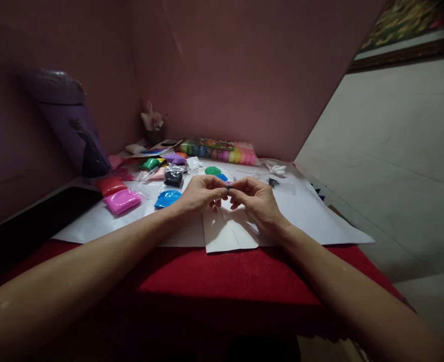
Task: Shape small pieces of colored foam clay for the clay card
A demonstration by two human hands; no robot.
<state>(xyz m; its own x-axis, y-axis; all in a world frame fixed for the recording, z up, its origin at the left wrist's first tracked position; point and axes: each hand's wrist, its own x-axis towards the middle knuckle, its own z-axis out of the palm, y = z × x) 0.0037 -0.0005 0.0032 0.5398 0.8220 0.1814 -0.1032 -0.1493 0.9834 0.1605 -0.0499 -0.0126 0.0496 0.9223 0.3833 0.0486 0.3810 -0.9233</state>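
Observation:
Between the fingertips of both hands is a small piece of black modelling clay (229, 187), mostly covered by the fingers. My left hand (203, 193) pinches it from the left, my right hand (257, 201) from the right, thumbs and forefingers nearly meeting. Below them lies a folded white paper (231, 234). Just behind the hands are a green clay shape (213, 171) and a blue clay piece (222, 177), with a bit of purple partly hidden. To the right, small black pieces (272, 183) rest on a clear sheet.
Packets of blue clay (168, 199), black clay (173, 177), pink clay (122, 201) and red clay (111, 186) lie left. A bag of many-coloured clay (219, 152) is against the wall. White paper (312, 221) covers the red tablecloth (214, 276). A purple container (73, 130) stands far left.

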